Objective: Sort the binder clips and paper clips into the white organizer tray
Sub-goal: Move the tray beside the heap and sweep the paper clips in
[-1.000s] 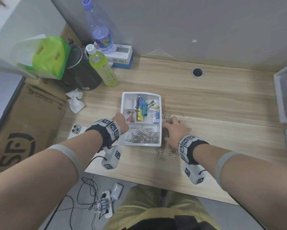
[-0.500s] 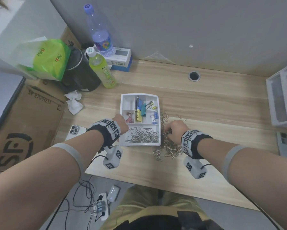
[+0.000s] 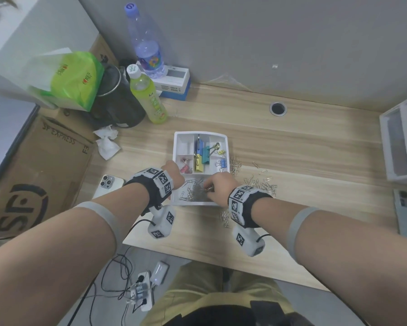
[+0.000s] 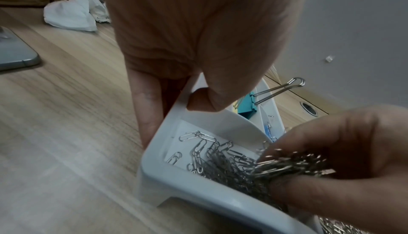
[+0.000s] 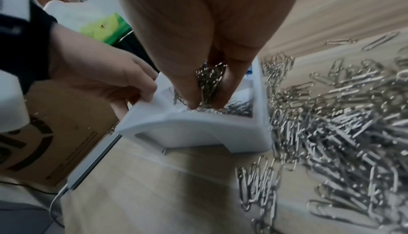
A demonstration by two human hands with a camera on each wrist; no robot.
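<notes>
Over the tray: right hand [image 3: 219,184] hovers above the near compartment of the white organizer tray [image 3: 224,137], fingers and thumb pinched round a bunch of paper clips [image 5: 209,80], fingertips pointing down, almost on the heap.
Left hand: left hand [image 3: 174,171] grips the tray's 9 o'clock wall, thumb [image 4: 203,99] hooked over the rim, fingers down the outside. It's bracing the tray.
Near compartment: a silver heap of clips [image 3: 195,191] already lies at the tray's 6 o'clock end.
Far compartments: binder clips [image 3: 201,154] in blue, teal and yellow sit towards 12 o'clock; a pink one [image 3: 184,169] at the 9 o'clock side, a small blue one [image 3: 223,163] at 3 o'clock.
Loose clips: plenty left on the desk [image 3: 291,147], a spread [image 3: 261,183] at the tray's 3 o'clock, more [image 3: 226,216] by the near corner at 5 o'clock.
Step in hand: dropping this bunch, I'd say. Do it well by going low, inside the walls, and opening the fingers all at once so nothing snags or bounces out.
Watch for: clips interlock, so a trailing chain could drag some back over the 3 o'clock rim. Keep the left hand firm.
Progress: binder clips look done; paper clips roughly partway, judging by the scatter.
</notes>
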